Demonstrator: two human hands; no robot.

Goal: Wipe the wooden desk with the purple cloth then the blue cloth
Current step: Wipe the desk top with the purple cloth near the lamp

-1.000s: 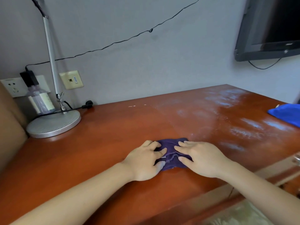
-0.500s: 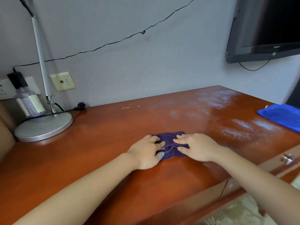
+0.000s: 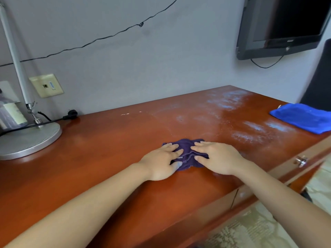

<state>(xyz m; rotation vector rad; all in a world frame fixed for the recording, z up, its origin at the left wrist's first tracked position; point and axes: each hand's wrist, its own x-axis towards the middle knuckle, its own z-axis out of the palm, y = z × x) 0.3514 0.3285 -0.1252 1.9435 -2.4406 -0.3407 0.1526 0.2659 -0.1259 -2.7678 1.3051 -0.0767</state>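
Observation:
A crumpled purple cloth lies near the middle of the reddish wooden desk. My left hand presses flat on its left part, and my right hand presses on its right part, fingers spread. Much of the cloth is hidden beneath both palms. A folded blue cloth rests at the desk's far right edge, apart from my hands. Pale dusty smears cover the desk to the right of the purple cloth.
A silver lamp base with its pole and black cable stands at the back left, a clear bottle behind it. A dark screen hangs on the wall at upper right. A drawer knob sits below the desk's right front.
Both hands with the purple cloth stay pressed together on the desk. The view has turned to the right, so the lamp sits further left and the blue cloth shows more fully.

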